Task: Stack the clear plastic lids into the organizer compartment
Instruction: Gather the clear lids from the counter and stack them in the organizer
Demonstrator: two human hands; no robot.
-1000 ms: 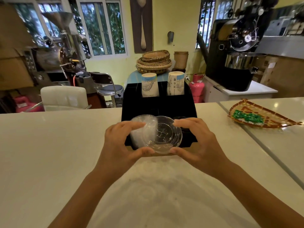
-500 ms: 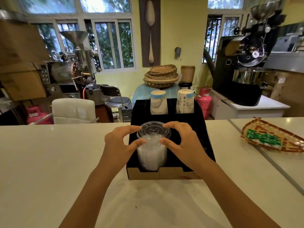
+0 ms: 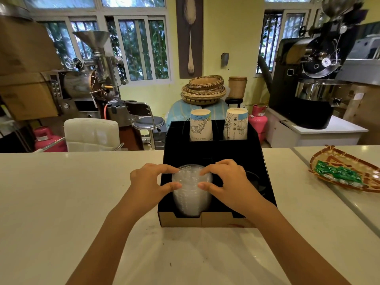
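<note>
A tall stack of clear plastic lids (image 3: 191,192) stands upright in the front left compartment of the black organizer (image 3: 265,182) on the white counter. My left hand (image 3: 150,185) grips the stack's left side with thumb and fingers. On the stack's right side my right hand (image 3: 228,184) does the same. The bottom of the stack sits behind the organizer's low cardboard front wall (image 3: 181,222). Part of a dark round item (image 3: 254,179) shows in the front right compartment, behind my right hand.
Two stacks of paper cups (image 3: 200,125) (image 3: 236,124) stand in the organizer's rear compartments. A woven tray (image 3: 347,161) with green packets (image 3: 337,173) lies on the counter at the right. Behind the counter are a white chair (image 3: 90,133), a stool and coffee roasters.
The lid stack has gone from held sideways in front of the organizer to upright, then lower into the front left compartment. Both hands have followed it down.
</note>
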